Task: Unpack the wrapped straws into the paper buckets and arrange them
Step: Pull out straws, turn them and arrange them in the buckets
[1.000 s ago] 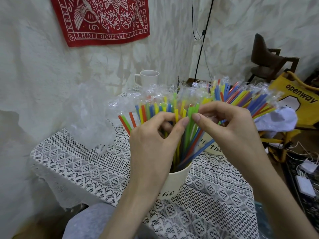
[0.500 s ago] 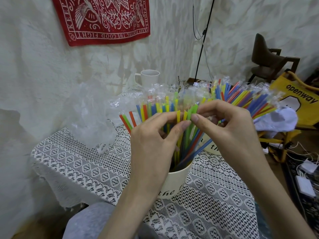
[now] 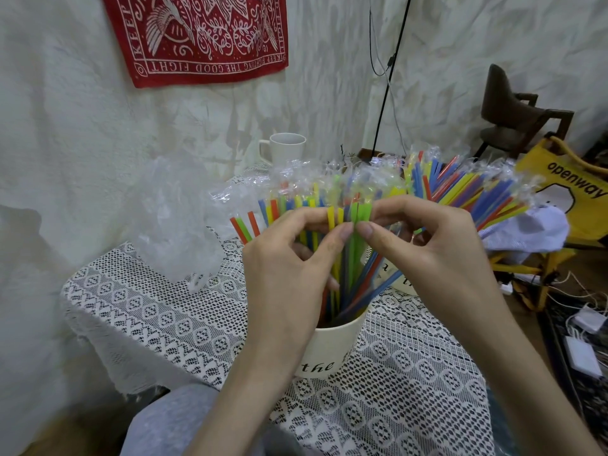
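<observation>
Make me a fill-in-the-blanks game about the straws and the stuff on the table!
1. Both hands pinch straws standing in a white paper ____.
2. The mug behind the straws is ____ in colour.
3. The cloth hanging on the wall is ____ with white patterns.
4. The table wears a white ____ cover.

Missing words: bucket; white; red; lace

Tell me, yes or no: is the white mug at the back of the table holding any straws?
No. The white mug stands apart behind the straws, with nothing rising from its open rim; the straws sit in the paper bucket.
</observation>
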